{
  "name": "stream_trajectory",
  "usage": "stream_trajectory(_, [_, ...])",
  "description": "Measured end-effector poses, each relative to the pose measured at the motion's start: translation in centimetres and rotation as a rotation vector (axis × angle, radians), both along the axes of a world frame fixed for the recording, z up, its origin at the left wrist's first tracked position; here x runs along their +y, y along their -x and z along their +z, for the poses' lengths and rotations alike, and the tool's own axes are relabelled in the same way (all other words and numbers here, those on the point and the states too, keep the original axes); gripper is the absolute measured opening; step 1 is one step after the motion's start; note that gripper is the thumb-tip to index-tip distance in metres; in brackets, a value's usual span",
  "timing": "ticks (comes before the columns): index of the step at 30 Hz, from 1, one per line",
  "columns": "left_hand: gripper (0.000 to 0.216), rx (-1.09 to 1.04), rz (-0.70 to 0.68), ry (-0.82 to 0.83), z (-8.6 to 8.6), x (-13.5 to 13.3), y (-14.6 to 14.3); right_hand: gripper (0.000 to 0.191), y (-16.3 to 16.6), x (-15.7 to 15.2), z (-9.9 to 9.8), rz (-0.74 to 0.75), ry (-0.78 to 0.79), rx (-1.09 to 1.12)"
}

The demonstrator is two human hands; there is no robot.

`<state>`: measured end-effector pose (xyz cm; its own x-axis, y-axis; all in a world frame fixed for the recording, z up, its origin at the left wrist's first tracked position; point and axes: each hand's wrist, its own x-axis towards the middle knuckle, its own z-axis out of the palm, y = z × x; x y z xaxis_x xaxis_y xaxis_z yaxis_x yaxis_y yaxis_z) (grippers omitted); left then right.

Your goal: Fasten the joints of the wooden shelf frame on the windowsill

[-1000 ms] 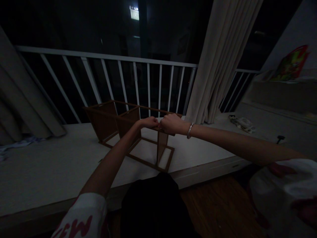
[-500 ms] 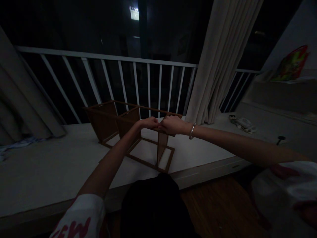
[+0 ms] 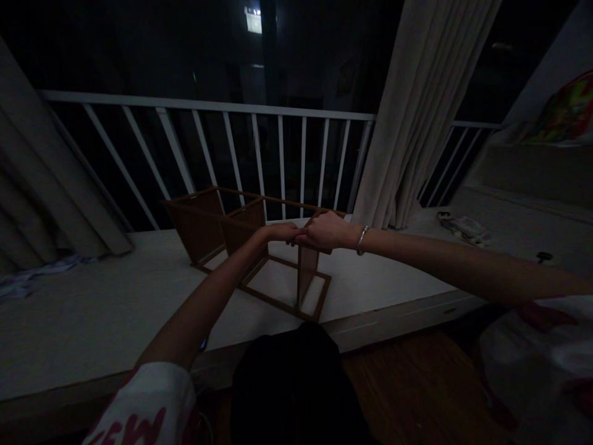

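Note:
A brown wooden shelf (image 3: 245, 241) with several panels lies on its side on the white window ledge. At the upper front rail near its right end, my left hand (image 3: 283, 233) is closed, fingers bent over the wood. Touching it from the right is my right hand (image 3: 328, 230), curled into a fist above the end panel. Whatever sits inside the right fingers is hidden and too dark to name. A silver bracelet (image 3: 361, 240) circles the right wrist.
Behind the shelf runs a white railing (image 3: 208, 105) before a dark window. Curtains (image 3: 398, 136) hang at either side. A crumpled cloth-like item (image 3: 466, 228) and a small black object (image 3: 544, 255) lie to the right. Bunched fabric (image 3: 37, 273) rests at left.
The view has shifted slightly, so everything sits a little differently in the picture. Both hands stay at the same rail; the left fingers look a little more extended towards the right hand.

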<state>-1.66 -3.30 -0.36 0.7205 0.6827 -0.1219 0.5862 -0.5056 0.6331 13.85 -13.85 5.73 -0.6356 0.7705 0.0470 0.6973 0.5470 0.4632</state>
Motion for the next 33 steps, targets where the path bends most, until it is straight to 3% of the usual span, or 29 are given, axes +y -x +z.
stream_trajectory(11, [0.035,0.014,-0.033,0.015,0.1,0.2,-0.1,0.059,-0.4,0.5,-0.4,0.049,0.017,0.003])
stream_trajectory(19, [0.037,0.079,0.055,-0.061,-0.4,0.5,-0.2,0.058,-0.7,-0.2,-0.1,0.041,0.046,0.02])
stream_trajectory(26, [0.032,0.031,0.05,-0.02,-0.2,0.0,-0.4,0.055,-1.0,0.7,-0.4,0.146,0.053,-0.028])
stream_trajectory(33, [0.03,0.01,0.079,-0.005,0.0,-0.4,-0.6,0.057,-1.1,1.0,-0.5,0.145,0.055,-0.058])
